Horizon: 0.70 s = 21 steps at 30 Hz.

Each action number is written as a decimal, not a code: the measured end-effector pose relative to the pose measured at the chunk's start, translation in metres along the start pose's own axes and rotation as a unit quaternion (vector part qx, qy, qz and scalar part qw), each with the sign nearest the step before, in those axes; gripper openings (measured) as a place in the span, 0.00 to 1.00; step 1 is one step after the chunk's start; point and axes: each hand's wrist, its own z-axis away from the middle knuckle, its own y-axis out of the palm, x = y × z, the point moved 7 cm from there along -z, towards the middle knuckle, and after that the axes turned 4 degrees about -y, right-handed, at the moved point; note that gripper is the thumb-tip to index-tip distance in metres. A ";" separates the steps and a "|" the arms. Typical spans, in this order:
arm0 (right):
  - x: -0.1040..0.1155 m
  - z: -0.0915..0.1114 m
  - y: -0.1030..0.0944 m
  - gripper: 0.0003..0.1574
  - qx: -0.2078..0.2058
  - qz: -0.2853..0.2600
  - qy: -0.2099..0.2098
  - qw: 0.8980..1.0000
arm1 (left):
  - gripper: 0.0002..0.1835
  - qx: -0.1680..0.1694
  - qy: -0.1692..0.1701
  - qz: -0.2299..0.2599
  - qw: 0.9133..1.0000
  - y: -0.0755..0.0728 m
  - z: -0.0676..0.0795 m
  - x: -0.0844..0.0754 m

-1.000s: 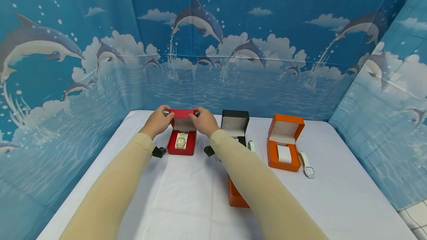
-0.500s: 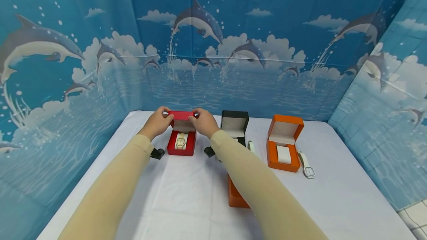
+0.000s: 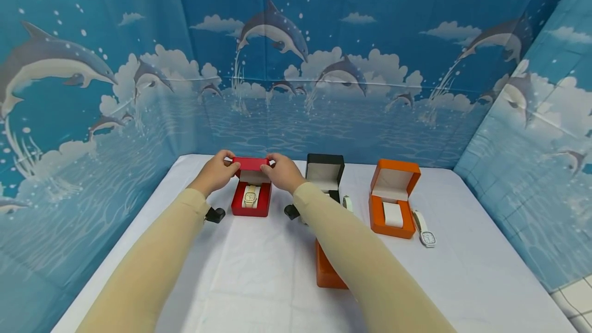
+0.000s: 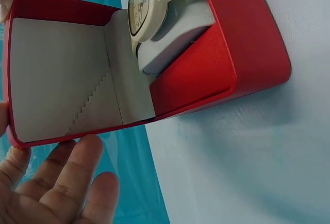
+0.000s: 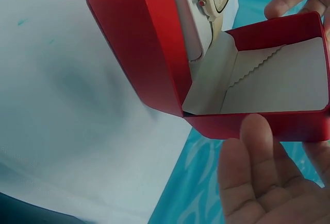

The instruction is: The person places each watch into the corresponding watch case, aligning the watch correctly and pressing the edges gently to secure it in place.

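A red watch box stands on the white table at the left, its lid raised. On the pale cushion inside sits a cream-strapped watch, also seen in the left wrist view as a watch with a squarish dial. My left hand pinches the lid's left edge between thumb and fingers. At the opposite edge, my right hand holds the lid the same way. In the right wrist view, the fingers lie against the lid's side.
A black watch box stands open right of the red one, partly behind my right sleeve, with a white watch strap beside it. Farther right are an open orange box and a white watch. An orange-brown box is partly under my right forearm.
The red lid has tipped slightly forward and down, showing more of its top. Both hands have moved down a little with it. The other boxes and watches stay put.
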 end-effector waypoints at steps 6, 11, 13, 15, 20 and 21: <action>0.001 0.002 0.001 0.36 0.024 0.013 -0.002 1.000 | 0.24 0.004 -0.003 0.008 1.000 0.001 0.001 0.000; 0.000 0.002 0.002 0.37 0.034 0.017 0.003 0.999 | 0.22 0.004 -0.001 0.013 1.000 0.002 0.004 0.000; 0.000 0.001 0.003 0.37 0.037 0.019 0.005 0.999 | 0.20 0.001 0.002 0.013 1.000 0.002 0.004 0.001; 0.000 0.001 0.003 0.36 0.039 0.022 0.006 0.999 | 0.20 -0.001 0.010 0.010 1.000 0.002 0.005 0.001; 0.001 0.003 0.003 0.34 0.040 0.029 0.006 0.999 | 0.20 -0.003 0.016 0.001 1.000 0.001 0.006 0.000; 0.002 0.003 0.003 0.34 0.041 0.027 0.007 0.999 | 0.20 -0.002 0.015 0.000 1.000 0.001 0.006 0.000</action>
